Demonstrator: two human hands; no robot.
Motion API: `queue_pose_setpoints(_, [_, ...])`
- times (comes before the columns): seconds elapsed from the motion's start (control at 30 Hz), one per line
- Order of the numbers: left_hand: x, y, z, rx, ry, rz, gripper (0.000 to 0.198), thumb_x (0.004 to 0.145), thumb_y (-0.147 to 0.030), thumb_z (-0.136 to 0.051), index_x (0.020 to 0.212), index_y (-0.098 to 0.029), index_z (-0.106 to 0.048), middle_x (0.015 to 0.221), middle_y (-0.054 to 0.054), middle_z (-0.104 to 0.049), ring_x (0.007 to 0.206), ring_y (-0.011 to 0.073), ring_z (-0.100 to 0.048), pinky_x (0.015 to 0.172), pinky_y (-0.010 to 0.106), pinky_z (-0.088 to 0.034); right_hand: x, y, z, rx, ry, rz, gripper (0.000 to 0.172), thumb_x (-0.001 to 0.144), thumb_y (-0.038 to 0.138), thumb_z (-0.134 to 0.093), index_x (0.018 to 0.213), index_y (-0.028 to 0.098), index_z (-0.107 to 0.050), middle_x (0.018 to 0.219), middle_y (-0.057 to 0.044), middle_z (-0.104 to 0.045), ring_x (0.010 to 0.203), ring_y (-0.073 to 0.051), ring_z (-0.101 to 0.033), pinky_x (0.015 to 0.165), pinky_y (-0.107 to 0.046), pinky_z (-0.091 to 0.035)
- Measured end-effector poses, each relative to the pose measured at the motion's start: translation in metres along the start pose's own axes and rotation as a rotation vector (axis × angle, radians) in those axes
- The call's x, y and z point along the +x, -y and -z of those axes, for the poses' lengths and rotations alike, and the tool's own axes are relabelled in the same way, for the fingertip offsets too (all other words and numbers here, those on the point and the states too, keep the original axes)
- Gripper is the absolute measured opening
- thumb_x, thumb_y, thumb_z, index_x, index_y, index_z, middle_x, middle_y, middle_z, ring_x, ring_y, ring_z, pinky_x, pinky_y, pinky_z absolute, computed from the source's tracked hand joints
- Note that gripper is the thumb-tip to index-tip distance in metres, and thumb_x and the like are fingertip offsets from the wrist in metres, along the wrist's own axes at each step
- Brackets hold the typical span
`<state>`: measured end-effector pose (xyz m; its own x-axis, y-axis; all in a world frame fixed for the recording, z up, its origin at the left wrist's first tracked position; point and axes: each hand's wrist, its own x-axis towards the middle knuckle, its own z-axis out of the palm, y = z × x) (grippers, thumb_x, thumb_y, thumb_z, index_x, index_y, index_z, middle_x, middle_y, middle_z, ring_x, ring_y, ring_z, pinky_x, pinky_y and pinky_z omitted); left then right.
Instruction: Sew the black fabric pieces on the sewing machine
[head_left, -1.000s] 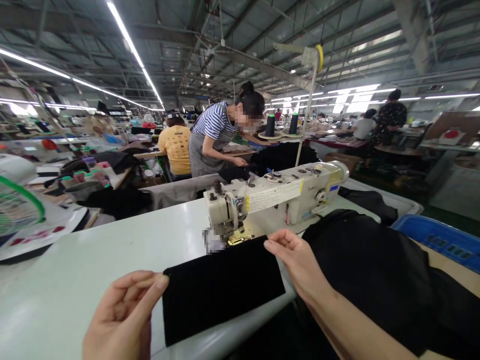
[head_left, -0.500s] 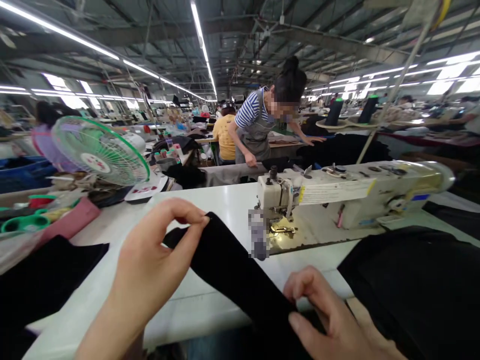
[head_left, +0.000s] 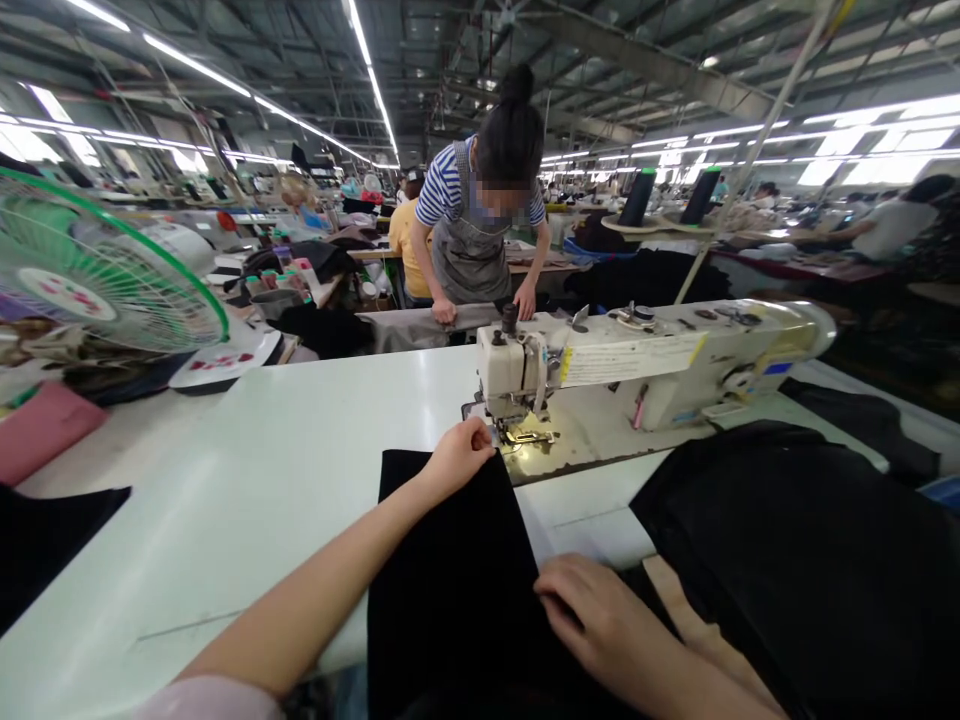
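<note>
Glossy pale-green worktable (head_left: 322,430), cream metal sewing machine (head_left: 622,370) on it. Black straight-edged fabric panel (head_left: 450,560) on table, far R corner close to machine. L hand (head_left: 461,455) pinched closed on that corner; R hand (head_left: 592,610) half-curled at R edge, grip unclear. Prob. aligning step; next calls for edge kept straight. Corner-to-needle contact hidden by L hand; panel's near end cut off.

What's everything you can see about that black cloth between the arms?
The black cloth looks plain and matte, with fairly straight edges. Spread over the pale table, it runs past the near edge and out of view. The left hand pinches its far-right corner beside the sewing machine; the right hand touches its right edge.
</note>
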<state>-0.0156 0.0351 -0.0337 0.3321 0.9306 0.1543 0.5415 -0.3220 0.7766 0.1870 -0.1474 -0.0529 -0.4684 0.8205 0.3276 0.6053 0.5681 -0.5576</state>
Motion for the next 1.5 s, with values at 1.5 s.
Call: queue_pose_setpoints(1.5, [-0.081,-0.022,0.000,0.443,0.311,-0.646,0.021,0.095,-0.015,-0.049,0.110,-0.016,-0.065,0.102,0.010,-0.069,0.097,0.0227,-0.064,0.086,0.037,-0.057,0.054,-0.039,0.004,-0.092,-0.024,0.103,0.033,0.087,0.004,-0.053,0.113,0.016,-0.068,0.120,-0.010,-0.069,0.115,-0.023,-0.060,0.104,-0.040,-0.050])
